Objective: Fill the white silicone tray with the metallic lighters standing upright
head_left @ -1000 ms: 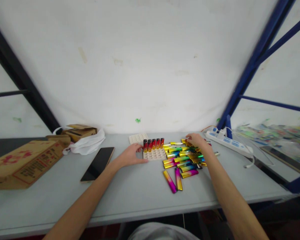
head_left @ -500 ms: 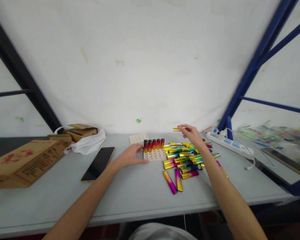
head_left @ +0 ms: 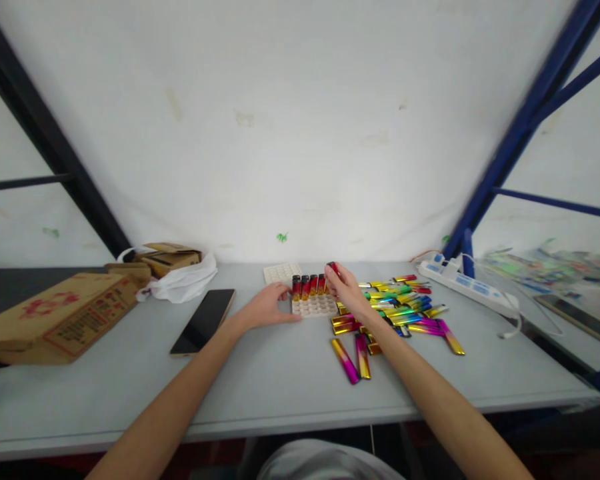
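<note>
My left hand (head_left: 267,307) is at the left side of a white tray with rows of holes (head_left: 315,308). Its fingers are by the tray's back left corner and its thumb along the front left, steadying it. Several red-and-yellow lighters (head_left: 305,288) stand upright in the tray's back row. At the right end of that row, my right hand (head_left: 343,287) pinches a lighter (head_left: 333,267) with a red upper part. The fingers hide its lower part, so I cannot tell whether it sits in a hole. Beside the tray lies a pile of shiny multicoloured lighters (head_left: 395,310).
A second white tray (head_left: 281,272) lies behind the first. Left are a dark phone (head_left: 204,322), a white plastic bag (head_left: 185,283) and cardboard boxes (head_left: 75,313). A power strip (head_left: 470,287) with cables lies right, near a blue frame post (head_left: 505,153).
My right hand has come down and left from above the pile to the tray's back row, bringing the lighter from lying flat to upright. My left hand stays at the tray.
</note>
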The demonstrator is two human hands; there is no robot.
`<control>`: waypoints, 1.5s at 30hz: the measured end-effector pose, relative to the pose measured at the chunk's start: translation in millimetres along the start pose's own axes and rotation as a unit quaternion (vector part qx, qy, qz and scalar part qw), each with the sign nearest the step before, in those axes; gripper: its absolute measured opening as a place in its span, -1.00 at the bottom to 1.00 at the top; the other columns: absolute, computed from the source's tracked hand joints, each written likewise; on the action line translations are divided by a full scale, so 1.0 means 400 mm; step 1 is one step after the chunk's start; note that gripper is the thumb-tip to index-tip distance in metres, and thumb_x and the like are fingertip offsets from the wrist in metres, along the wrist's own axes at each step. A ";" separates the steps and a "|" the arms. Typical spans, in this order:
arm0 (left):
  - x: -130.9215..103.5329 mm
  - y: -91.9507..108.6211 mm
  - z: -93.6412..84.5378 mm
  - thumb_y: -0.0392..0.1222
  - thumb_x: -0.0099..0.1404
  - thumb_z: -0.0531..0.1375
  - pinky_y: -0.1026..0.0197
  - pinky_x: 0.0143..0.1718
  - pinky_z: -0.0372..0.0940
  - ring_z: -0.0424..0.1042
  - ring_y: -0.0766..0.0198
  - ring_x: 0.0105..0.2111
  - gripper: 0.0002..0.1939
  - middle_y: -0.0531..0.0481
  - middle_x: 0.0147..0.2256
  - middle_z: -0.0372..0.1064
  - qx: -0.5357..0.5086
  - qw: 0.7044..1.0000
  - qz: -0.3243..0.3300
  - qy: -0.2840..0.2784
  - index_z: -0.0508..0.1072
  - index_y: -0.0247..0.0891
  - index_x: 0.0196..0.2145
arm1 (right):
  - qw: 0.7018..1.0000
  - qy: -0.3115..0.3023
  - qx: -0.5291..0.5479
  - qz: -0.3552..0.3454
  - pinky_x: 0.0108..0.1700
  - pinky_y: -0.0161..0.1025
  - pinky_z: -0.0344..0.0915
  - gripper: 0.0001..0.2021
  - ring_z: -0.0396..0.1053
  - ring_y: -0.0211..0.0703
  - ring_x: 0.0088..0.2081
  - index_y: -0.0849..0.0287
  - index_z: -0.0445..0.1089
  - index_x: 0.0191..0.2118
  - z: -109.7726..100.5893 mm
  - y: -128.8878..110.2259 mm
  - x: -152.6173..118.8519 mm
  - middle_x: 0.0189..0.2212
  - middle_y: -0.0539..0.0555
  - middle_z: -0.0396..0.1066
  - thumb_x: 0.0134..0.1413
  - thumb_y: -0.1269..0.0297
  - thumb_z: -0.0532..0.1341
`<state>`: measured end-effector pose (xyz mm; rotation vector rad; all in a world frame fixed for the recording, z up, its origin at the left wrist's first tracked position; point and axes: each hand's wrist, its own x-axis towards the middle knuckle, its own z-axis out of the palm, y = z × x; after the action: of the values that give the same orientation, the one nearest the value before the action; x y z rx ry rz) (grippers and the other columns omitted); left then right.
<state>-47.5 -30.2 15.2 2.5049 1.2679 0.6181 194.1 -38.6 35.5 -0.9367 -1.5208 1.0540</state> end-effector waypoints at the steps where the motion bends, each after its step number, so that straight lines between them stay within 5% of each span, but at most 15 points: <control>1: 0.000 0.000 0.000 0.34 -0.02 0.31 0.13 -0.16 0.27 0.38 0.08 -0.23 -0.29 -0.10 -0.22 0.41 -0.001 1.000 -0.002 0.001 0.47 -0.28 -0.10 | 1.000 0.016 -0.022 -0.005 -0.58 -0.36 0.00 -0.54 -0.03 -0.31 -0.60 0.08 0.15 -0.40 0.005 0.007 -0.001 -0.62 -0.15 0.01 0.14 -0.26 0.09; 7: 0.001 0.009 -0.002 0.32 -0.02 0.32 0.13 -0.16 0.26 0.38 0.09 -0.24 -0.30 -0.08 -0.23 0.41 -0.005 1.000 -0.005 0.002 0.47 -0.28 -0.09 | 0.985 0.063 -0.157 -0.026 -0.46 -0.31 -0.02 -0.49 0.02 -0.28 -0.51 0.14 0.17 -0.57 0.018 0.025 -0.013 -0.62 -0.08 0.05 0.17 -0.20 0.06; 14: 0.001 0.014 -0.007 0.31 -0.01 0.32 0.13 -0.18 0.26 0.37 0.10 -0.25 -0.33 -0.10 -0.23 0.41 -0.012 1.000 -0.003 -0.002 0.47 -0.29 -0.13 | 0.967 0.106 -0.231 -0.018 -0.46 -0.30 -0.08 -0.63 0.05 -0.28 -0.54 0.14 0.12 -0.64 0.026 0.037 -0.018 -0.67 -0.09 0.03 0.12 0.11 0.06; 18: 0.001 0.011 -0.005 0.31 -0.02 0.32 0.13 -0.19 0.26 0.36 0.10 -0.26 -0.32 -0.09 -0.23 0.41 -0.011 1.000 -0.004 -0.003 0.47 -0.28 -0.11 | 0.964 0.103 -0.243 -0.032 -0.44 -0.30 -0.04 -0.59 0.09 -0.26 -0.53 0.14 0.15 -0.60 0.022 0.033 -0.019 -0.65 -0.09 0.10 0.20 0.04 0.05; 24: 0.000 0.013 -0.005 0.32 -0.02 0.32 0.13 -0.18 0.27 0.37 0.10 -0.25 -0.33 -0.08 -0.24 0.41 -0.013 1.000 -0.002 0.004 0.47 -0.27 -0.13 | 0.948 0.027 -0.301 -0.096 -0.33 -0.30 0.15 -0.60 0.28 -0.20 -0.43 0.11 0.25 -0.35 -0.003 -0.001 -0.030 -0.50 -0.04 0.31 0.39 -0.01 -0.11; 30: 0.000 0.007 -0.002 0.34 -0.03 0.32 0.11 -0.15 0.28 0.38 0.08 -0.23 -0.31 -0.10 -0.23 0.41 -0.001 1.000 -0.004 0.005 0.46 -0.28 -0.13 | 0.864 -0.021 -0.487 -0.129 -0.21 -0.26 0.19 -0.61 0.41 -0.11 -0.28 0.13 0.33 -0.31 -0.019 -0.006 -0.033 -0.36 0.11 0.44 0.41 0.02 -0.07; 40: 0.002 0.013 -0.005 0.32 -0.02 0.32 0.12 -0.15 0.27 0.39 0.07 -0.22 -0.30 -0.11 -0.20 0.42 -0.012 1.000 -0.012 -0.006 0.46 -0.27 -0.08 | 0.878 -0.063 -0.459 -0.115 -0.24 -0.29 0.19 -0.71 0.44 -0.15 -0.30 0.19 0.36 -0.25 -0.018 0.031 -0.013 -0.35 0.11 0.50 0.41 0.15 0.02; 45: 0.003 0.009 -0.003 0.36 -0.02 0.31 0.12 -0.17 0.27 0.38 0.08 -0.24 -0.27 -0.11 -0.21 0.41 -0.007 1.000 -0.005 -0.010 0.45 -0.29 -0.08 | 0.845 -0.099 -0.512 -0.117 -0.21 -0.26 0.22 -0.68 0.45 -0.10 -0.25 0.21 0.35 -0.21 -0.008 0.027 -0.012 -0.29 0.16 0.51 0.42 0.12 -0.02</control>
<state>-44.8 -31.2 18.0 2.4851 1.2652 0.5954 198.5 -39.4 24.1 -1.3048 -2.3605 0.0710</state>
